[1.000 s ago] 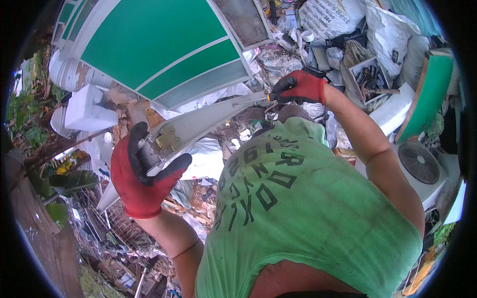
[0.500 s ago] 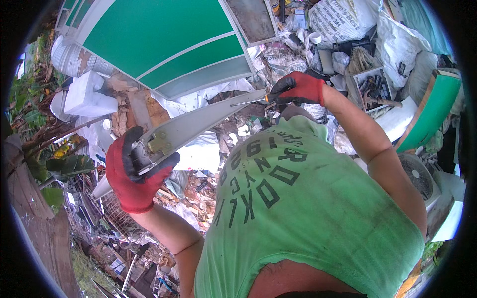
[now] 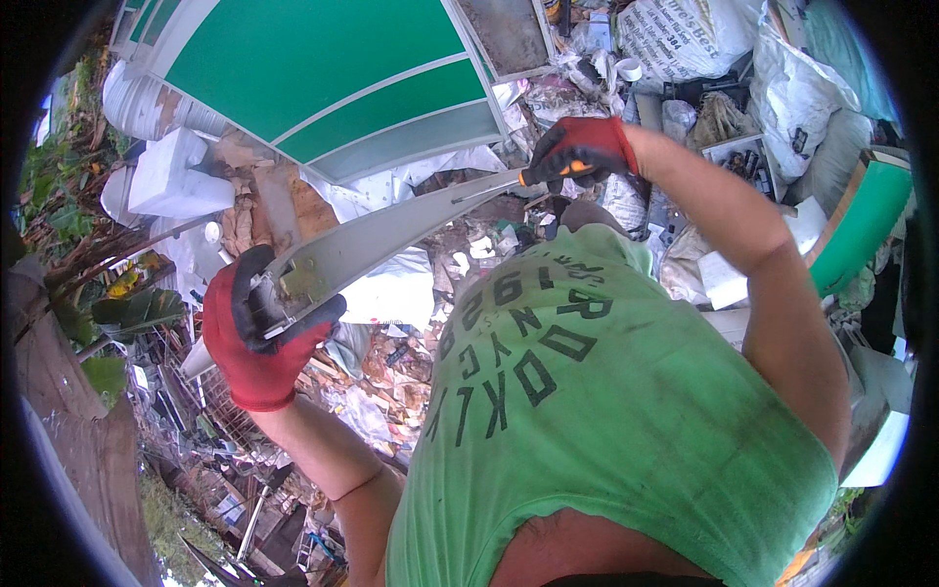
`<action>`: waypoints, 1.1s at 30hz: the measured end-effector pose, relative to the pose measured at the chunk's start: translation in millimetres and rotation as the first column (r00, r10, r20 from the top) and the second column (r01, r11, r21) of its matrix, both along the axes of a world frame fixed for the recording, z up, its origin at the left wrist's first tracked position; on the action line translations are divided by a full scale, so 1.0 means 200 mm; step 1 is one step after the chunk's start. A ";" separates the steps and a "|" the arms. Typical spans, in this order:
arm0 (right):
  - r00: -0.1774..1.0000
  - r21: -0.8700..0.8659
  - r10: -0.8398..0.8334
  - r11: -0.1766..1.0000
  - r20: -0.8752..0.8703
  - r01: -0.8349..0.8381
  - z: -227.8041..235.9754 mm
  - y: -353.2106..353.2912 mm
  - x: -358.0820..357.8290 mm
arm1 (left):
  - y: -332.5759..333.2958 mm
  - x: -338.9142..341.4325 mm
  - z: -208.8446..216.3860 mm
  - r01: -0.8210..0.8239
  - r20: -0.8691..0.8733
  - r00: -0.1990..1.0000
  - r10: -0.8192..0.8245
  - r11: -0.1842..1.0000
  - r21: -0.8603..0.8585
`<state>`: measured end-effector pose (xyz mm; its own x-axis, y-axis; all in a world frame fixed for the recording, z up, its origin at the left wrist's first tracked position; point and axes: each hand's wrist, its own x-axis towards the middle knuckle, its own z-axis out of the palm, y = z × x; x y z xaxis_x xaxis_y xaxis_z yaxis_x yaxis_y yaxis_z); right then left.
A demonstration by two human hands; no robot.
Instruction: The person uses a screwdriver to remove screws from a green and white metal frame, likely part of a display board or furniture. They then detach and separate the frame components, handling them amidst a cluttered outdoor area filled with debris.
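A long grey channel-shaped piece (image 3: 386, 235) slants up from left to right in front of me. My left hand (image 3: 256, 342), in a red glove with black palm and fingers, is closed around its near end. A small yellowish metal plate (image 3: 299, 279) sits inside the piece by that hand. In my right hand (image 3: 592, 147), gloved the same way, is a screwdriver (image 3: 525, 179) with an orange and dark handle. Its thin shaft points left and lies along the far part of the grey piece. Whether the tip touches the piece I cannot tell.
A large green panelled cabinet (image 3: 323, 73) stands ahead. White foam (image 3: 176, 176) lies on the left. White sacks (image 3: 680, 39) and a tray (image 3: 741, 157) of dark parts are at the far right, near a curved green panel (image 3: 866, 225). Scrap litters the ground.
My right hand has turned at the wrist and shifted slightly up, showing more of the orange handle. My left hand has moved slightly left with the grey piece.
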<state>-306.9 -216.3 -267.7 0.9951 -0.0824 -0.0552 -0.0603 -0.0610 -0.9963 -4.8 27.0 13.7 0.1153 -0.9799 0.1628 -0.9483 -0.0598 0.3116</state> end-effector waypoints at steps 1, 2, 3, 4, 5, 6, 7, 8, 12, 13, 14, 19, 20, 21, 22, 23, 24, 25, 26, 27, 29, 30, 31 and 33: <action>0.991 0.132 0.015 0.991 -0.131 0.003 0.01 -0.03 0.01 | 0.00 0.00 0.00 0.009 -0.048 0.999 -0.009 1.000 -0.011; 0.919 0.369 0.062 0.925 -0.390 0.094 0.01 -0.05 0.01 | -0.01 -0.01 0.00 -0.009 -0.001 1.000 0.009 1.000 -0.025; 0.823 0.561 0.147 0.794 -0.548 0.232 0.02 -0.07 0.02 | -0.01 -0.02 0.00 -0.008 0.030 0.999 0.009 0.999 -0.042; 0.836 0.590 0.184 0.784 -0.517 0.192 0.02 -0.07 0.03 | -0.01 -0.02 -0.01 -0.018 0.043 0.999 0.020 0.999 -0.052; 0.840 0.555 0.175 0.814 -0.514 0.171 0.02 -0.09 0.03 | -0.01 -0.03 -0.01 0.000 0.072 0.997 0.004 0.998 -0.060; 0.870 0.545 0.185 0.831 -0.458 0.110 0.02 -0.09 0.04 | -0.02 -0.04 -0.01 0.008 0.083 0.997 -0.003 0.998 -0.063; 0.862 0.504 0.231 0.863 -0.451 0.033 0.02 -0.09 0.04 | -0.02 -0.04 0.00 0.013 0.090 0.996 -0.007 0.998 -0.068; 0.848 0.537 0.206 0.837 -0.488 0.106 0.02 -0.09 0.05 | -0.02 -0.04 0.00 0.015 0.094 0.996 -0.008 0.997 -0.073; 0.802 0.378 0.104 0.912 -0.589 0.159 0.03 -0.02 0.07 | -0.02 -0.03 0.00 0.021 0.125 0.992 -0.014 0.998 -0.055; 0.853 0.295 0.034 0.945 -0.521 0.143 0.04 0.01 0.07 | -0.03 -0.02 0.00 0.011 0.121 0.993 -0.005 0.999 -0.052; 0.893 -0.075 -0.077 0.996 -0.443 0.049 0.04 0.05 0.06 | -0.03 -0.02 0.00 0.012 0.095 0.995 -0.006 0.998 -0.062; 0.961 -0.594 -0.168 0.805 -0.219 0.005 0.03 0.14 0.03 | -0.06 -0.02 0.01 -0.001 0.130 0.992 0.004 1.000 -0.026; 0.958 -0.425 -0.140 0.905 -0.252 0.021 0.02 0.12 0.02 | -0.06 -0.02 0.01 -0.004 0.147 0.989 0.005 1.000 -0.010; 0.965 -0.212 -0.100 0.976 -0.243 0.048 0.01 0.09 0.03 | -0.06 -0.01 0.01 -0.007 0.148 0.989 0.011 1.000 -0.027; 0.894 0.249 0.039 0.965 -0.447 0.083 0.00 0.05 0.04 | -0.06 -0.01 0.01 -0.012 0.148 0.989 0.016 0.999 -0.032; 0.940 0.208 0.107 0.977 -0.323 -0.039 0.00 0.01 0.04 | -0.06 -0.01 0.00 -0.021 0.140 0.990 0.026 0.999 -0.037; 0.953 0.288 0.197 0.949 -0.231 -0.126 0.00 -0.02 0.05 | -0.06 -0.01 -0.01 -0.038 0.091 0.995 0.043 0.998 -0.055; 0.860 0.479 0.227 0.877 -0.457 0.023 0.00 -0.03 0.05 | -0.06 0.00 -0.01 -0.031 0.090 0.995 0.037 0.998 -0.063; 0.898 0.469 0.236 0.882 -0.370 -0.038 0.01 -0.05 0.07 | -0.05 0.01 -0.01 -0.025 0.087 0.996 0.031 0.997 -0.069; 0.923 0.436 0.243 0.895 -0.299 -0.094 0.02 -0.05 0.08 | -0.05 0.02 -0.01 -0.022 0.086 0.996 0.029 0.997 -0.078; 0.901 0.365 0.207 0.929 -0.382 -0.058 0.04 -0.03 0.10 | -0.04 0.04 0.00 -0.008 0.082 0.997 0.009 1.000 -0.006; 0.835 0.318 0.154 0.948 -0.529 0.027 0.05 -0.02 0.10 | -0.04 0.05 0.01 -0.001 0.058 0.998 -0.001 1.000 0.021; 0.787 0.311 0.139 0.948 -0.601 0.070 0.06 0.00 0.11 | -0.03 0.05 0.02 -0.011 0.103 0.995 0.007 0.999 0.042; 0.865 -0.181 -0.035 0.981 -0.501 -0.065 0.07 0.03 0.11 | -0.04 0.05 0.02 -0.022 0.148 0.989 0.015 0.999 0.047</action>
